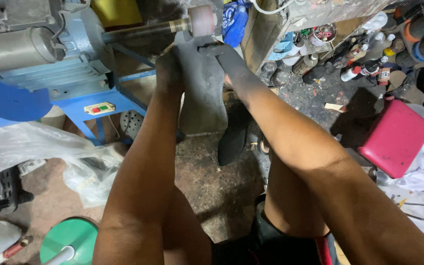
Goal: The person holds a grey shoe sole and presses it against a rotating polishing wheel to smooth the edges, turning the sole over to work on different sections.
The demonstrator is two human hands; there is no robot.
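Fingers of our left hand [169, 68] curl around the left edge of the grey shoe sole [202, 93] at frame centre; our right hand [226, 61] clamps its top, fingertips blackened and hard to tell apart. Beyond, the sole's upper end meets the pink grinding wheel [203, 20] on the blue machine [74, 64], cut off upper left.

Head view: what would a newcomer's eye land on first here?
Top centre, both dust-blackened hands, the left hand and the right hand, press a flat grey shoe-sole-shaped piece up against a small pink grinding drum on a metal shaft. The blue motor stand with red and green switch buttons fills the upper left. A bright pink-red square plastic container stands out on the cluttered floor at right.
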